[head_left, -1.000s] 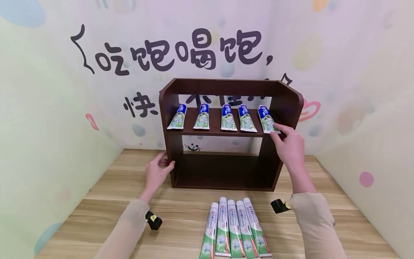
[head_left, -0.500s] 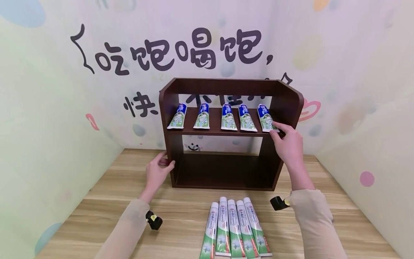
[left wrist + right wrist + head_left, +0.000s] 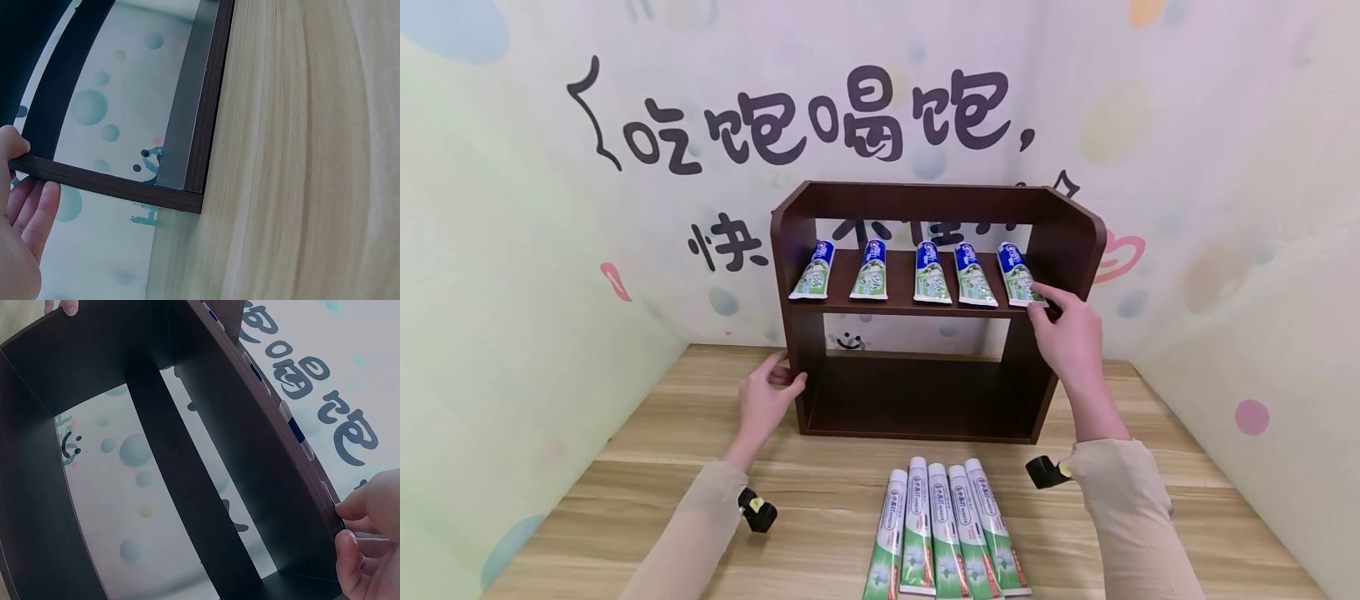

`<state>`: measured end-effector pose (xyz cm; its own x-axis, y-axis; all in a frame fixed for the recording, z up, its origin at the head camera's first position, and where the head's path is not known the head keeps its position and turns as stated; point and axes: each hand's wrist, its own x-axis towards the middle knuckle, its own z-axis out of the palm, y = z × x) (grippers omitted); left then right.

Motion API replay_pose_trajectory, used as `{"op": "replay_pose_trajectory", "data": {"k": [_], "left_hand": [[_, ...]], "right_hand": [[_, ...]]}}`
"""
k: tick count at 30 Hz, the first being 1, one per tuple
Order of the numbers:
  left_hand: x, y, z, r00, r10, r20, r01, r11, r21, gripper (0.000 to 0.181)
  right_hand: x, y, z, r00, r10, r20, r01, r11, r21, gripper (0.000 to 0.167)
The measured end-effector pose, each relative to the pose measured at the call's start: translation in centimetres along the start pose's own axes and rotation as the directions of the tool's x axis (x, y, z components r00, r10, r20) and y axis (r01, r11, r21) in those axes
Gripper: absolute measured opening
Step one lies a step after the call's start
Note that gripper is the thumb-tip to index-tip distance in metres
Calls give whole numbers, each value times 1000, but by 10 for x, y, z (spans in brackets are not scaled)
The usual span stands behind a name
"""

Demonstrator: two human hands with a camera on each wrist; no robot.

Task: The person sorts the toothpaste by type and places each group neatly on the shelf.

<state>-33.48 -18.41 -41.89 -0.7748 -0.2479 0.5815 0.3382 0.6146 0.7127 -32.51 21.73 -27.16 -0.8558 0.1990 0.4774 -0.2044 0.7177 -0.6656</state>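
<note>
A dark brown two-tier shelf (image 3: 917,310) stands on the table, with several blue-and-green toothpaste tubes (image 3: 931,275) in a spaced row on its upper board. My left hand (image 3: 765,400) grips the left side panel; in the left wrist view, the thumb and fingers of that hand (image 3: 25,231) lie on either side of the shelf's panel (image 3: 106,182). At the right end, my right hand (image 3: 1070,333) has its thumb and index finger at the lower corner of the rightmost tube (image 3: 1017,273). The right wrist view shows this hand (image 3: 372,534) against the shelf's front edge.
Several long green-and-white toothpaste tubes (image 3: 946,533) lie fanned side by side on the wooden table (image 3: 820,500) in front of the shelf. Behind the shelf rises a wall (image 3: 715,50) with large black characters, and further walls close in both sides.
The rightmost tube has shifted slightly back on the upper board, and my right hand has moved a little with it. My left hand stays on the side panel.
</note>
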Motion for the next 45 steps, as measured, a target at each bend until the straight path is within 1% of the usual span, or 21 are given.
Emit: {"op": "replay_pose_trajectory", "data": {"k": [5,9,12,16,20,23,26,30,33,36,38,41,43,45], "left_hand": [[0,-1,0,1000,4,-2,-4,1000,-2,39],[0,-1,0,1000,5,3,-5,1000,-10,39],[0,0,0,1000,0,11,0,1000,-21,39],[1,0,0,1000,-7,14,7,1000,-26,38],[1,0,0,1000,-10,13,10,1000,-26,38],[0,0,0,1000,-10,11,11,1000,-26,38],[-1,0,0,1000,-8,7,8,1000,-25,39],[-1,0,1,1000,-9,0,9,1000,-21,39],[0,3,1,1000,-7,6,7,1000,-9,38],[0,4,4,1000,4,-1,-4,1000,-5,40],[0,4,6,1000,-3,-13,3,1000,-3,41],[-1,2,8,999,-16,-36,15,1000,-22,42],[-1,3,8,999,-28,-32,26,998,-64,44],[0,4,9,1000,-18,-25,15,994,-108,50]], "right_hand": [[-1,-1,0,1000,-9,-18,9,1000,1,41],[-7,-4,-3,995,-55,-78,56,998,15,39],[-14,-6,-5,987,-105,-125,110,994,28,37],[-24,-6,-9,968,-176,-177,184,982,30,36],[-34,-4,-10,952,-230,-202,241,970,32,35],[-43,-1,-9,949,-246,-197,259,965,39,35],[-53,2,-7,950,-251,-187,263,964,42,35],[-65,8,-3,956,-243,-162,251,967,31,36],[-74,13,0,964,-231,-134,237,971,32,37],[-81,19,1,967,-228,-109,233,972,35,37],[-84,22,2,969,-227,-96,232,972,36,36],[-90,26,3,972,-224,-73,227,973,36,36],[-94,28,3,974,-218,-55,220,975,38,36],[-98,30,3,977,-210,-31,211,977,37,37]]}}
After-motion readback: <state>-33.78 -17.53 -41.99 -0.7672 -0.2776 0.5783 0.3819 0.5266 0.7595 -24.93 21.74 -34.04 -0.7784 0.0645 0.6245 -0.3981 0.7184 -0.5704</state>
